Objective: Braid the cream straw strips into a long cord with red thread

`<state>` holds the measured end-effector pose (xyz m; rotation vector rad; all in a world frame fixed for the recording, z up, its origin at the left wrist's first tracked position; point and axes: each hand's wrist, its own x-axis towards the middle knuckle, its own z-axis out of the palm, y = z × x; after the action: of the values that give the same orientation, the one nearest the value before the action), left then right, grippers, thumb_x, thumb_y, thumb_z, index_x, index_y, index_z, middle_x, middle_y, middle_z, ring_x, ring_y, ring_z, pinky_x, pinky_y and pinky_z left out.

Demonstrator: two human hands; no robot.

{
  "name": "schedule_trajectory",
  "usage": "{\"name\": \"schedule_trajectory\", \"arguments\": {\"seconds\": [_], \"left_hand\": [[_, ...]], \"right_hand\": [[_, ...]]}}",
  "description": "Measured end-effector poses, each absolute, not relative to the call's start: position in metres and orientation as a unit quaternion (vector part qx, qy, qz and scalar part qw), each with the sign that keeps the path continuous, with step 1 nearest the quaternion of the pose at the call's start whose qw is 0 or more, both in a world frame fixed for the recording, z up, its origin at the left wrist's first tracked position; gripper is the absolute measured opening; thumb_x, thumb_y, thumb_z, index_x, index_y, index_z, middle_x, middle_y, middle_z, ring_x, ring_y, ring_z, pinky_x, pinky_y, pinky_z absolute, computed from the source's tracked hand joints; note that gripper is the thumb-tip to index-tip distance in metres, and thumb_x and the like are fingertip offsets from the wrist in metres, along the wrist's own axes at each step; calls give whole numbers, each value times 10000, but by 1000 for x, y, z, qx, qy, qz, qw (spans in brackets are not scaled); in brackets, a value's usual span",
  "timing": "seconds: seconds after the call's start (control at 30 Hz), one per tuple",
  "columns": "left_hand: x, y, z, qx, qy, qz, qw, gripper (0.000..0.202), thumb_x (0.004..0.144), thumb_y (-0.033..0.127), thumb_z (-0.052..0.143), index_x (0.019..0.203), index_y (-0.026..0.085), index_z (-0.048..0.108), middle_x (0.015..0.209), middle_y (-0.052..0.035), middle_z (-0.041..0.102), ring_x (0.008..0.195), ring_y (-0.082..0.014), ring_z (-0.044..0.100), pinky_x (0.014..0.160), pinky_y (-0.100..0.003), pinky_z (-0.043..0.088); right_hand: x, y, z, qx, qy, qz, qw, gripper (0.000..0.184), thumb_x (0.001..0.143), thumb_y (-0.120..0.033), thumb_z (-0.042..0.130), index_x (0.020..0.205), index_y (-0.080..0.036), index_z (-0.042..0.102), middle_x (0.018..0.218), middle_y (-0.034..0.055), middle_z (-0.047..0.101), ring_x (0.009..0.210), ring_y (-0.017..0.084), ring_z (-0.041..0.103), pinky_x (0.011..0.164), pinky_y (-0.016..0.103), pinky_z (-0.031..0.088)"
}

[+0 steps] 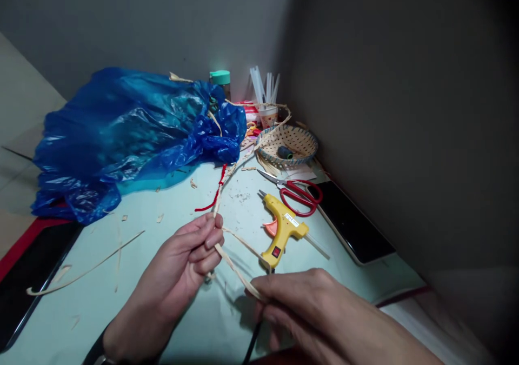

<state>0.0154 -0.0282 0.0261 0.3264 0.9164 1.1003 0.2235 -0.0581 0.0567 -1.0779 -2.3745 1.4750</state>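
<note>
My left hand (pixel 203 246) is closed, pinching a pale strip of braided, straw-like fibre (pixel 218 200). Beyond the fingers the braid runs away over the table, with a red fuzzy strand (pixel 221 181) beside it. Two loose fibre strands (pixel 233 265) stretch from this grip toward my right hand (pixel 292 305), whose thumb and fingers are closed on their ends. Part of the right fingers is hidden under the hand. Just past my right hand lies a yellow glue gun (pixel 281 227) with a clear glue stick in its back.
Red-handled scissors (pixel 300 196) and a dark phone (pixel 357 221) lie at right. Behind them sits a woven basket (pixel 298 135) holding a dark spool, near a cup of glue sticks (pixel 267 117). A blue plastic bag (pixel 133 132) fills the back left; fibre scraps dot the table (pixel 138 267).
</note>
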Motion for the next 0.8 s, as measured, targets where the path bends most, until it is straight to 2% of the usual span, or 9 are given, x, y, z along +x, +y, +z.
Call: {"name": "schedule_trajectory", "arguments": {"seconds": [0.1, 0.23, 0.33, 0.43, 0.5, 0.6, 0.67, 0.8], "left_hand": [[15, -28, 27, 141, 424, 503, 740, 169, 854, 9, 470, 790, 77, 611, 607, 43, 350, 404, -4, 282, 342, -101, 259], [16, -29, 30, 114, 449, 522, 716, 143, 841, -16, 475, 863, 80, 579, 692, 4, 458, 443, -18, 393, 343, -112, 283], [18, -30, 35, 104, 436, 532, 719, 165, 841, -33, 444, 876, 80, 559, 628, 43, 389, 404, -14, 338, 326, -115, 266], [16, -29, 40, 107, 408, 524, 740, 207, 859, -33, 374, 834, 78, 547, 592, 62, 332, 380, -11, 270, 315, -115, 258], [13, -28, 42, 111, 387, 524, 750, 227, 864, -33, 350, 820, 81, 541, 598, 55, 343, 386, -14, 280, 315, -113, 260], [9, -26, 41, 126, 362, 525, 760, 235, 857, -40, 351, 802, 94, 536, 594, 57, 340, 385, -16, 287, 319, -112, 268], [7, -26, 40, 131, 359, 525, 761, 235, 859, -35, 351, 800, 98, 536, 588, 58, 340, 382, -17, 286, 322, -109, 278], [6, -27, 40, 123, 356, 525, 763, 217, 858, -31, 366, 810, 96, 536, 581, 64, 336, 378, -12, 274, 335, -99, 303]], "right_hand": [[228, -60, 57, -355, -790, 483, 129, 254, 1003, -296, 329, 998, -211, 568, 851, -15, 670, 810, 81, 605, 711, 149, 420], [235, -64, 64, -387, -793, 434, 185, 211, 977, -312, 425, 1070, -231, 596, 878, -19, 698, 872, 101, 627, 696, 155, 428], [243, -54, 71, -419, -793, 376, 233, 229, 967, -333, 448, 1084, -223, 611, 867, -10, 697, 800, 113, 634, 709, 188, 439], [251, -24, 67, -485, -798, 222, 281, 266, 973, -319, 421, 1106, -188, 611, 970, 40, 681, 861, 149, 619, 778, 243, 431], [254, 0, 57, -525, -815, 119, 216, 267, 970, -272, 410, 1128, -160, 594, 1031, 83, 651, 887, 172, 594, 768, 264, 419], [252, 30, 38, -568, -822, -2, 43, 230, 952, -229, 424, 1027, -116, 609, 1003, 132, 625, 903, 193, 563, 768, 271, 398], [248, 40, 27, -571, -820, -26, 12, 205, 933, -195, 439, 975, -99, 616, 977, 146, 617, 909, 210, 553, 767, 281, 385], [241, 46, 15, -588, -807, -59, 13, 209, 919, -168, 426, 971, -78, 608, 1018, 175, 588, 970, 262, 530, 793, 324, 363]]}}
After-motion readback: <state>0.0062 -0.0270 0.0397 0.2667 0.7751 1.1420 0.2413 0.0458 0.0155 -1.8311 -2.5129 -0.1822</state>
